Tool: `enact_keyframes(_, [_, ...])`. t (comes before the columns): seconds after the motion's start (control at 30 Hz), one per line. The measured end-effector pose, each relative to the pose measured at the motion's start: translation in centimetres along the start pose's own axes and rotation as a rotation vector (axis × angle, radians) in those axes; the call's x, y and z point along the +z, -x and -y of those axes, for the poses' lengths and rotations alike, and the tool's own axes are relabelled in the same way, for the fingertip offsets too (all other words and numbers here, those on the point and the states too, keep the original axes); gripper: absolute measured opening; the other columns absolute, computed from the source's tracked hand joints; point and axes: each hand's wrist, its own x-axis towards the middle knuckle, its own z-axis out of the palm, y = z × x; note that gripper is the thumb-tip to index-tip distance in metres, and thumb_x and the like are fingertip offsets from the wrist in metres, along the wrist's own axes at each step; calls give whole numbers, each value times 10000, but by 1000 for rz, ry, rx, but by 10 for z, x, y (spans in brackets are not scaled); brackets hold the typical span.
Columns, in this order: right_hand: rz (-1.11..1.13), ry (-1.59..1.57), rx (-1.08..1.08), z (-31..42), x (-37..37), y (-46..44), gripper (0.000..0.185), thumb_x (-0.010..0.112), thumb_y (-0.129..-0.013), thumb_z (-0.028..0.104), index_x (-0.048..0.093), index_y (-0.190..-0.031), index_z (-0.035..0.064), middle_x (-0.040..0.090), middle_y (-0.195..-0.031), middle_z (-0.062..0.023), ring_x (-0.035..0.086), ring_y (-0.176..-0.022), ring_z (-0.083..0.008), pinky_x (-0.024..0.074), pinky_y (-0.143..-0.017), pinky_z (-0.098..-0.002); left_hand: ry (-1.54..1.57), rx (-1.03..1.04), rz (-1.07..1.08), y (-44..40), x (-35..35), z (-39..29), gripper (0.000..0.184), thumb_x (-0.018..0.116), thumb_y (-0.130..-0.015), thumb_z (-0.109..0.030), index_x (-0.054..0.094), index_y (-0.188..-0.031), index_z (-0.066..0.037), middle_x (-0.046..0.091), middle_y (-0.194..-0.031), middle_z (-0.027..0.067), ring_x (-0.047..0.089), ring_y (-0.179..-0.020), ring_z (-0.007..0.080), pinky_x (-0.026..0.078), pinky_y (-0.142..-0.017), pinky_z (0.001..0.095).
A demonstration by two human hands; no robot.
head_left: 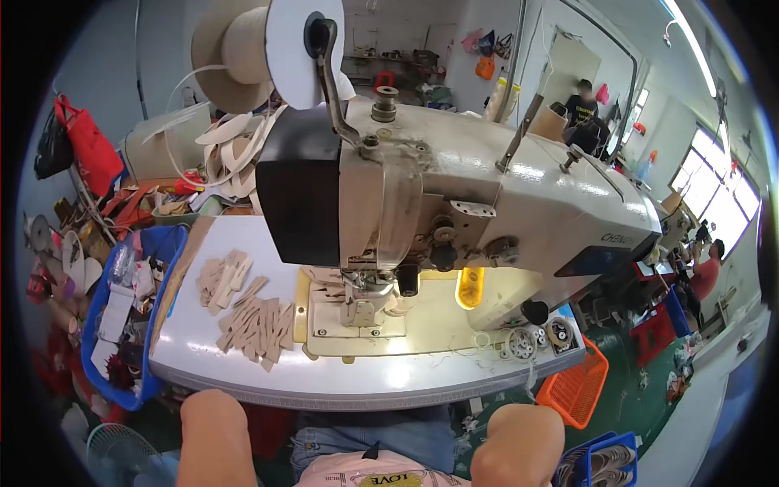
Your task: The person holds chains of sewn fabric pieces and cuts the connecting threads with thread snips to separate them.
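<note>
Neither of my hands is in view. Only my bent left arm and bent right arm show at the bottom edge, elbows toward the table. In front of them stands a white industrial sewing machine with a black end cover. Its presser foot area is lit, and beige material lies around it. Left of the machine bed, a pile of thin beige strips lies on the white table. Just behind it is a smaller pile of beige pieces.
A large reel of pale tape sits above the machine. A blue bin of scraps stands at the left, an orange basket at the right. Bobbins lie at the table's right end. Other people are in the background.
</note>
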Motion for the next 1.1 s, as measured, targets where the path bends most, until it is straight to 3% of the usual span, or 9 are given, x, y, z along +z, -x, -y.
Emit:
enact_keyframes(0.1, [-305, -127, 22, -25, 0, 10, 350, 541, -859, 258, 534, -1142, 54, 617, -868, -119, 585, -615, -295, 460, -477, -344, -97, -276, 288, 21, -1, 19, 323, 453, -908, -256, 579, -996, 28, 574, -796, 215, 553, -637, 305, 438, -543, 384])
enact_keyframes(0.13, [-524, -291, 108, -34, 4, 13, 173, 668, -675, 56, 637, -844, 34, 630, -782, -70, 541, -534, -123, 396, -473, -261, -123, -381, 349, 31, -1, 27, 335, 453, -908, -272, 576, -1010, 22, 573, -792, 223, 555, -649, 324, 442, -549, 390])
enact_keyframes(0.33, [-1513, 261, 408, -89, 17, 1, 239, 652, -654, -42, 636, -886, 14, 597, -788, -102, 467, -488, -72, 369, -438, -215, -291, -782, -952, 98, -43, 64, 476, 346, -921, -418, 445, -1155, -16, 499, -692, 54, 431, -554, 108, 361, -498, 228])
enact_keyframes(0.37, [-1534, 314, 467, -100, 16, -2, 253, 650, -667, -34, 624, -910, 29, 592, -806, -85, 489, -502, -95, 389, -453, -228, -205, -799, -1316, 109, -50, 78, 507, 322, -923, -449, 421, -1190, -30, 490, -673, 39, 408, -522, 99, 346, -474, 214])
enact_keyframes(0.47, [-1541, 484, 594, -132, 17, -16, 338, 646, -668, -18, 580, -989, 64, 565, -890, -61, 558, -584, -171, 450, -514, -278, -226, -512, -1405, 150, -65, 123, 507, 311, -925, -471, 439, -1191, -59, 514, -699, 15, 438, -519, 84, 365, -487, 186])
enact_keyframes(0.57, [-1401, 605, 660, -163, 23, -14, 492, 644, -606, -7, 518, -1074, 78, 516, -986, -77, 592, -738, -261, 487, -591, -333, -287, -676, -1655, 140, -64, 142, 511, 282, -923, -495, 420, -1216, -100, 504, -694, 0, 437, -523, 70, 361, -486, 181])
enact_keyframes(0.6, [-1367, 647, 674, -174, 29, -9, 542, 644, -565, -46, 536, -1084, 68, 518, -1012, -88, 603, -759, -227, 516, -623, -291, -293, -724, -1671, 145, -65, 146, 654, 301, -856, -621, 429, -1216, -90, 575, -807, 27, 545, -644, 107, 429, -543, 204])
enact_keyframes(0.83, [-1454, 438, 758, -181, 37, -11, 601, 646, -602, 32, 449, -1166, 90, 475, -1114, -93, 590, -758, -289, 494, -614, -350, -322, -612, -1637, 172, -64, 173, 578, 311, -897, -543, 402, -1212, -67, 506, -766, 4, 461, -608, 76, 384, -531, 199])
enact_keyframes(1.1, [-1482, 946, 693, -204, 41, -20, 403, 636, -605, 40, 534, -995, 56, 535, -948, -100, 596, -721, -251, 498, -542, -321, -20, -566, -1832, 184, -59, 169, 490, 378, -911, -465, 477, -1143, -45, 533, -748, 16, 493, -618, 85, 398, -536, 191])
